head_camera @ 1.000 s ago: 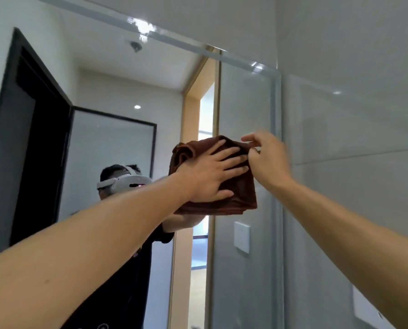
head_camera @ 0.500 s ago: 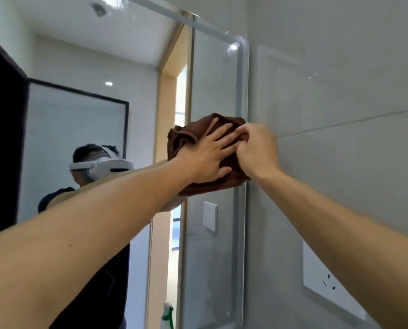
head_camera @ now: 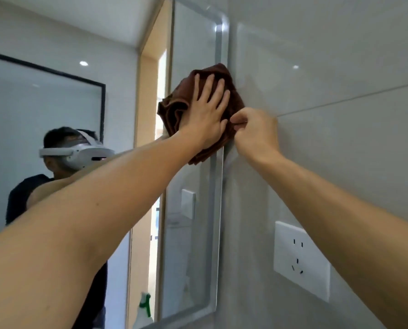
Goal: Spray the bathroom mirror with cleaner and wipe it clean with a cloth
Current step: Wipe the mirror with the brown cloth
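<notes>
Grey glossy wall tiles [head_camera: 340, 67] fill the right half of our view, with a white wall socket plate [head_camera: 301, 260] set low on them; to their left hangs the large frameless bathroom mirror [head_camera: 193, 257], its frosted right edge band running top to bottom.

We note the crumpled dark brown wiping cloth [head_camera: 174, 108] lying against the glass at the mirror's right edge, high up, its right part reaching the seam where mirror meets tile.

Our left hand [head_camera: 206, 115] lies flat on the cloth; four fingers [head_camera: 209, 84] straight, pointing upward, only slightly fanned, pressing the fabric to the glass; thumb lies along the lower right side of the palm, near the other hand.

Our right hand [head_camera: 255, 131] sits just beside it, at the cloth's lower right border; thumb and forefinger meet on a small fold of brown fabric, pinching it; remaining fingers curled under, not readable in detail.

Reflected in the glass: a person in a dark top wearing a white headset [head_camera: 79, 153]; a white switch plate [head_camera: 187, 203]; low down, a spray bottle with a green trigger head [head_camera: 145, 303], blurred.
</notes>
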### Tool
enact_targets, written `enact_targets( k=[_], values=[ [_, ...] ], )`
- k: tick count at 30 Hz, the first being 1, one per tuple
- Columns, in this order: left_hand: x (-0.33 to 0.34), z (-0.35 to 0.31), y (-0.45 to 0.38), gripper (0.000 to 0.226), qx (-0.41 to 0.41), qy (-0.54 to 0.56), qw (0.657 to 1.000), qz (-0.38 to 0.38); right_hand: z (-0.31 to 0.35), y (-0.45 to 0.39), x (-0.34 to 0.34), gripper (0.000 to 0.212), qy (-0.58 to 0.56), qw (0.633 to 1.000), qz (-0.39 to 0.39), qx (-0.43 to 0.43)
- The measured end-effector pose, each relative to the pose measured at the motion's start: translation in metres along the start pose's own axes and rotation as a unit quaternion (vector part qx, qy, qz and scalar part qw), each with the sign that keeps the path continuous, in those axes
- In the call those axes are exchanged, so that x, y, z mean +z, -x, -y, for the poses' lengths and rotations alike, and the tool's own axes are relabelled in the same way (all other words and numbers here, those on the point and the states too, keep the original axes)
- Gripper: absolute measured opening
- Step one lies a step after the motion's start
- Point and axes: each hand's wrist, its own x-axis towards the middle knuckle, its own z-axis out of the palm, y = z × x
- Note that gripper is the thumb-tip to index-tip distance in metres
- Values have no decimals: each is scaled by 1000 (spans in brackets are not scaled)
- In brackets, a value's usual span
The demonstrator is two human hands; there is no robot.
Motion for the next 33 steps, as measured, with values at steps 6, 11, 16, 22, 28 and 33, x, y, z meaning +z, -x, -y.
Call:
enact_targets(
  k=[6, 11, 16, 22, 28, 33],
  values=[
    [28, -53, 101, 70, 36, 56, 998, 6, -7, 44, 12, 29, 49, 996, 78, 10],
    [46, -89, 202, 76, 103, 30, 992, 63, -15, 94, 29, 31, 55, 985, 155, 51],
    [59, -133, 325, 89, 178, 29, 971, 160, -17, 140, 30, 31, 65, 962, 260, 49],
    [61, -122, 356, 93, 246, 42, 948, 198, -15, 164, 14, 27, 65, 942, 324, 64],
    [26, -18, 232, 82, 242, 80, 963, 86, 0, 144, 10, 28, 40, 954, 294, 40],
    [-18, 62, 142, 77, 87, 19, 995, 44, 33, 123, 28, 25, -28, 984, 174, -14]
  ],
)
